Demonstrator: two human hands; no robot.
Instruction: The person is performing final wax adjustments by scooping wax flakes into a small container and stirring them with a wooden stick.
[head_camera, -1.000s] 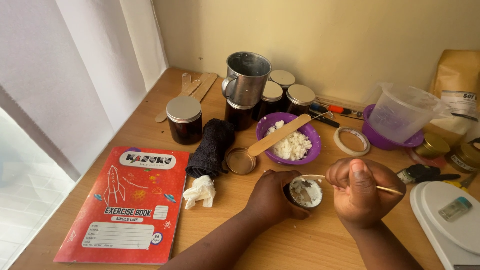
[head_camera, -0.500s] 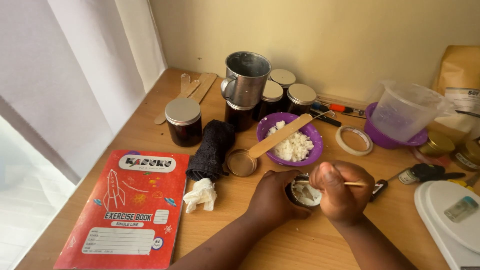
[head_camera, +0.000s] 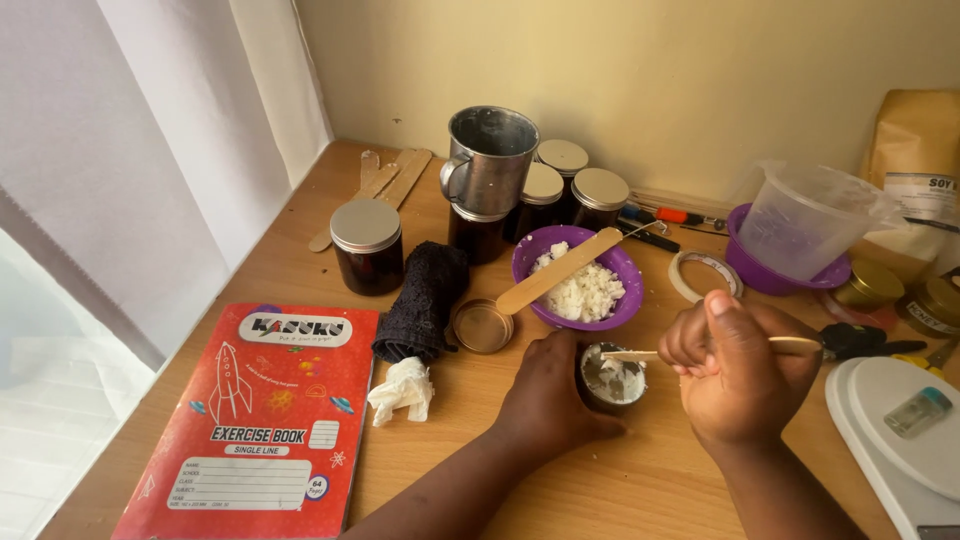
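My left hand (head_camera: 548, 392) wraps around a small dark jar (head_camera: 612, 377) that stands open on the wooden table, with white wax bits inside. My right hand (head_camera: 738, 370) grips a thin wooden stick (head_camera: 630, 355) whose tip lies over the jar's mouth. Just behind the jar sits a purple bowl (head_camera: 578, 262) of white wax flakes, and a flat wooden spatula (head_camera: 558, 271) rests across it. The jar's gold lid (head_camera: 482, 325) lies upside down to the left.
Lidded dark jars (head_camera: 367, 244) and a metal mug (head_camera: 490, 160) stand at the back. A red exercise book (head_camera: 258, 412), crumpled tissue (head_camera: 401, 389) and dark cloth (head_camera: 424, 300) lie left. A tape roll (head_camera: 704, 277), plastic jug (head_camera: 806, 221) and white scale (head_camera: 900, 430) are right.
My right hand swung in over the jar with the stick, then drew back to the right and lifted slightly. The left hand stayed on the jar.
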